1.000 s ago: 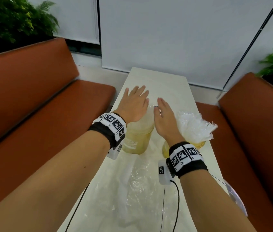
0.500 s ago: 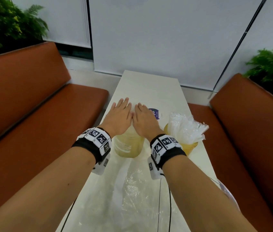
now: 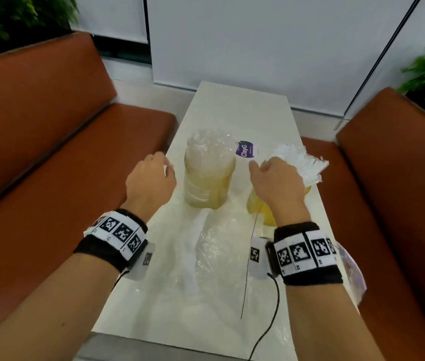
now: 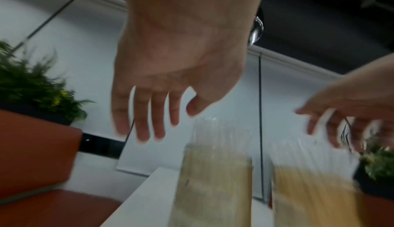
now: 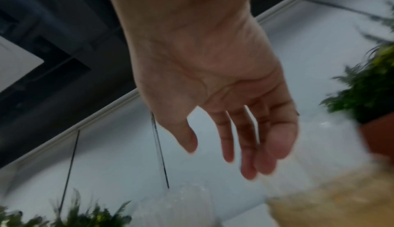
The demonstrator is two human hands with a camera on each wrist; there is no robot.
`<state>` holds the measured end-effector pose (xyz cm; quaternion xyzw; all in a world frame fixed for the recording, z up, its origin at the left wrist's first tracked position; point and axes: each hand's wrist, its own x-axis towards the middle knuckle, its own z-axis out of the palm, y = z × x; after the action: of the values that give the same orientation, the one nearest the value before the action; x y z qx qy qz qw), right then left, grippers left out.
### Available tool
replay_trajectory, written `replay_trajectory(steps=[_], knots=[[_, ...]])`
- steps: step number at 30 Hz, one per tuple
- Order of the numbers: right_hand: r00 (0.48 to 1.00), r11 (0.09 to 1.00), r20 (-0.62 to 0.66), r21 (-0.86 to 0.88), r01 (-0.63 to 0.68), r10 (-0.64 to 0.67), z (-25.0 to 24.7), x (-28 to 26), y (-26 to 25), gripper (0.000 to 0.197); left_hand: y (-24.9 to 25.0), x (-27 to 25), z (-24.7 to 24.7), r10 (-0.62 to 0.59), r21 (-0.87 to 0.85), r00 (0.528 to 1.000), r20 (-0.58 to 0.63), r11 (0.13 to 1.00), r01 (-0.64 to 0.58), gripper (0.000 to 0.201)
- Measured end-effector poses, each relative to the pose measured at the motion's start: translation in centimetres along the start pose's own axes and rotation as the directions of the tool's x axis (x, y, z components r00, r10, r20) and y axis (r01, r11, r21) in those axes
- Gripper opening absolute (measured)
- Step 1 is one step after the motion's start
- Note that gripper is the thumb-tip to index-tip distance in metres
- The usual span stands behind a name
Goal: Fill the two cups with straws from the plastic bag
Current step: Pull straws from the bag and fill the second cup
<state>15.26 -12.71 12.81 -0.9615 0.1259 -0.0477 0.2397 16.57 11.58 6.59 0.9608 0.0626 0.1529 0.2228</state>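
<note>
On the left side of the white table (image 3: 240, 113), my left hand (image 3: 151, 178) has come off the left cup (image 3: 207, 183); half a second ago it lay flat on that cup's straws alongside the right hand. It now hangs just beside the cup, fingers loosely extended and holding nothing, as the left wrist view confirms.

At centre, the left cup stands upright, packed with straws (image 3: 210, 148) that rise above its rim. I judge it full.

Below it, toward me, the plastic bag (image 3: 214, 259) lies flattened on the table; I see no straws left in it.

Further right, my right hand (image 3: 275, 183) has also lifted off the left cup and now hovers over the right cup (image 3: 258, 207), fingers relaxed and empty. That cup holds a white fan of straws (image 3: 300, 162) spilling toward its right side.

Both hands are released and both cups are loaded. I judge the fill complete, apart from possibly squaring the right bundle.
</note>
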Motion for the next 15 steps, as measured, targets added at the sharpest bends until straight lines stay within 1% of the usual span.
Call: replay_trajectory(steps=[1,2,3,5,6,7,8,9,10,12,15], knots=[[0.996,0.994,0.057,-0.077,-0.071,0.076,0.0,-1.5,1.6,0.054,-1.5,-1.6,0.7,-0.077,0.058,0.993,0.092,0.996,0.072,0.028],[0.983,0.981,0.108,-0.143,-0.131,0.147,0.4,-2.8,3.1,0.059,-2.8,-3.1,1.5,-0.160,0.125,0.966,0.201,0.983,0.137,0.036],[0.965,0.965,0.160,-0.194,-0.177,0.209,1.2,-3.9,4.6,0.064,-4.1,-4.7,2.4,-0.236,0.192,0.922,0.306,0.964,0.184,0.046],[0.917,0.946,0.280,-0.237,-0.222,0.285,3.3,-5.6,6.8,0.072,-5.7,-7.7,4.2,-0.356,0.277,0.820,0.448,0.927,0.252,0.061],[0.894,0.949,0.336,-0.206,-0.238,0.297,4.6,-5.9,7.6,0.071,-6.3,-8.7,5.0,-0.386,0.269,0.773,0.503,0.920,0.284,0.064],[0.876,0.955,0.382,-0.156,-0.253,0.295,5.8,-6.2,7.9,0.066,-6.7,-9.5,5.6,-0.397,0.221,0.738,0.545,0.918,0.330,0.063],[0.866,0.960,0.415,-0.098,-0.261,0.278,6.7,-6.6,7.9,0.059,-6.9,-10.2,6.0,-0.396,0.148,0.717,0.574,0.911,0.385,0.059],[0.864,0.965,0.437,-0.045,-0.258,0.251,7.5,-6.8,7.9,0.053,-6.8,-10.7,6.1,-0.393,0.065,0.709,0.585,0.895,0.442,0.051],[0.872,0.971,0.441,0.008,-0.240,0.212,8.2,-7.1,7.6,0.049,-6.8,-11.1,6.1,-0.384,-0.032,0.724,0.572,0.872,0.488,0.042],[0.903,0.977,0.408,0.098,-0.188,0.133,7.9,-8.3,6.5,0.039,-6.0,-11.7,4.9,-0.379,-0.180,0.778,0.501,0.833,0.522,0.029],[0.961,0.955,0.274,0.274,-0.113,0.035,4.2,-9.7,6.0,0.018,-3.1,-13.0,0.8,-0.381,-0.356,0.847,0.372,0.784,0.509,0.018]])
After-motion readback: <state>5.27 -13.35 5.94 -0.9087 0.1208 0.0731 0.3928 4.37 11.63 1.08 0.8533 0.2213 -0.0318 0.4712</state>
